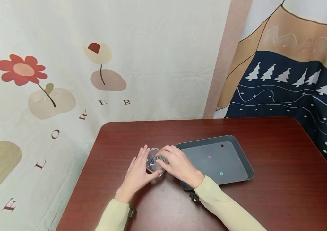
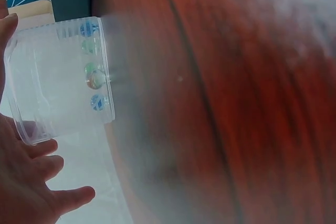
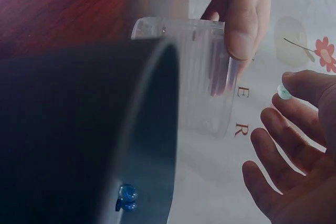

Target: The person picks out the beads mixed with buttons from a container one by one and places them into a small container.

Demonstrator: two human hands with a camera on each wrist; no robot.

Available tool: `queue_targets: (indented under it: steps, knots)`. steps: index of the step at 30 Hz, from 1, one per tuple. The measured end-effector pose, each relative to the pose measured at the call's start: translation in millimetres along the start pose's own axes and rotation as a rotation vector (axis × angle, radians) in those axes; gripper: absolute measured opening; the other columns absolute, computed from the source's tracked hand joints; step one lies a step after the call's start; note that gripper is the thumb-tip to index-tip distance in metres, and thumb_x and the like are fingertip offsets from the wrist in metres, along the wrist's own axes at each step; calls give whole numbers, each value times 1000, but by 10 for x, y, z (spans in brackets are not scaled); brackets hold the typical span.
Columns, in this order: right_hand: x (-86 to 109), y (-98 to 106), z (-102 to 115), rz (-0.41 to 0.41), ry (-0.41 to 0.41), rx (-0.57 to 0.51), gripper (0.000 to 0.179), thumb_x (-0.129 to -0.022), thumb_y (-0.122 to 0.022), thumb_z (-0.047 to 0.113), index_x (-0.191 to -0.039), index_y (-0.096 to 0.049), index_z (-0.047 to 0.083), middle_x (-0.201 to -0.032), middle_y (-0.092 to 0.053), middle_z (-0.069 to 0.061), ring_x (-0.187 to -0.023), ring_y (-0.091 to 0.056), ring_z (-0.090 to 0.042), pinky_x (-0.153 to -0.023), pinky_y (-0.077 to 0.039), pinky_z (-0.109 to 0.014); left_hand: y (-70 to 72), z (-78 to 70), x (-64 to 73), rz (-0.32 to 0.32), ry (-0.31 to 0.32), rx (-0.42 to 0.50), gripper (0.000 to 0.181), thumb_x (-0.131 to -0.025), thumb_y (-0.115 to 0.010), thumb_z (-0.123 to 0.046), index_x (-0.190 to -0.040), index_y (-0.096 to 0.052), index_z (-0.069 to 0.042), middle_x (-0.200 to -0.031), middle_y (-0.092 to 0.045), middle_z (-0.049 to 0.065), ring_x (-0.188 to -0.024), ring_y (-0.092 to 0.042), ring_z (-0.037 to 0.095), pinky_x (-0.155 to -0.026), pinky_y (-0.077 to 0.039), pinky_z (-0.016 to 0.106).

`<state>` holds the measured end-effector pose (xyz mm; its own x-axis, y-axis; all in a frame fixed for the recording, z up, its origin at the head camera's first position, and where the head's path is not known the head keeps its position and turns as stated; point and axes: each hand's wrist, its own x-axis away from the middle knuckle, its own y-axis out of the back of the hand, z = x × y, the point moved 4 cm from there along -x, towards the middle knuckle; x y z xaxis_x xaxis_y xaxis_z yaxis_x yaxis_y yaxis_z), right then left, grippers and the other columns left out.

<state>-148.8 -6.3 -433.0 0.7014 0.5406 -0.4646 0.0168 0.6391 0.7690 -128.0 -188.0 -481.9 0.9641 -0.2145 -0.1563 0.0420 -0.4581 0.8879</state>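
Observation:
A clear plastic box (image 1: 152, 164) stands on the table beside the tray. My left hand (image 1: 136, 171) holds it by the rim, thumb on the near side and fingers along the left. Several glass marbles (image 2: 96, 80), blue, green and brownish, lie at the bottom of the box. My right hand (image 1: 178, 163) is over the box. In the right wrist view, its thumb and index finger pinch a pale green marble (image 3: 284, 92), the other fingers spread apart.
A dark grey tray (image 1: 239, 154) lies to the right, its near left corner under my right forearm. It bears a purple ring (image 1: 209, 156), a cyan ring (image 1: 221, 173) and a dark spot (image 1: 222, 145). A blue marble (image 3: 127, 192) shows inside the tray.

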Motion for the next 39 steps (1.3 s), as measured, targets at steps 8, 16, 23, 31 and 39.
queue_targets:
  steps: [8,16,23,31,39]
  knots:
    - [20,-37,-43,21,-1,17,17,-94,-77,22,-109,-79,14,-109,-71,3,-99,-65,-16,-83,-54,-33,17,-13,-8,-14,-16,-9,107,-81,-75,-67,-158,-39,-1,-168,-29,14,-155,-25,32,-117,-28,64]
    - [31,-45,-66,33,5,8,22,-93,-79,25,-112,-79,13,-110,-71,3,-100,-65,-17,-83,-54,-35,-3,3,-24,-16,-17,10,104,-81,-77,-63,-156,-40,-1,-167,-31,14,-154,-27,33,-116,-31,64]
    - [56,31,-120,42,-48,12,24,-94,-78,29,-114,-78,15,-116,-70,1,-106,-65,-19,-89,-54,-39,-9,3,-18,-29,-18,27,102,-82,-78,-60,-155,-42,1,-167,-32,16,-153,-30,36,-114,-34,65]
    - [151,343,-251,-70,-125,-69,25,-97,-74,27,-120,-76,14,-122,-69,0,-113,-65,-19,-93,-54,-42,-26,5,-21,-23,-12,49,102,-83,-78,-58,-156,-40,1,-167,-31,16,-153,-29,35,-115,-34,63]
    - [210,614,-429,-129,-187,-109,33,-97,-75,28,-127,-72,14,-134,-67,1,-121,-64,-18,-95,-55,-44,-29,0,-16,-18,6,83,101,-82,-80,-56,-157,-39,-2,-168,-30,13,-154,-28,33,-116,-33,61]
